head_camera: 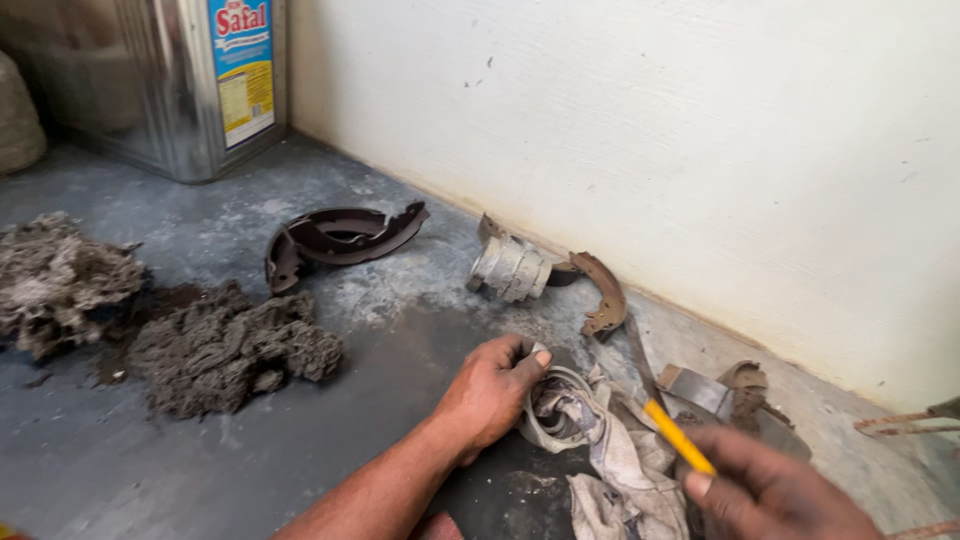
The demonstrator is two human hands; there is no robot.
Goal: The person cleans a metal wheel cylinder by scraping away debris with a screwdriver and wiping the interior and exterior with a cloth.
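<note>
Fingers of the left hand curl around a pale round metal ring stuffed with dirty grey rag, low on the grey concrete floor. The right hand pinches a yellow-handled screwdriver just beside it, with rusty curved brake shoes near the wall.

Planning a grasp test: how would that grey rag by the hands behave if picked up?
The rag would likely go floppy: it lies crumpled in soft folds. Probably light, being thin cloth. It may snag, since it is tucked into the ring that the left hand grips, beside the right hand.
</note>
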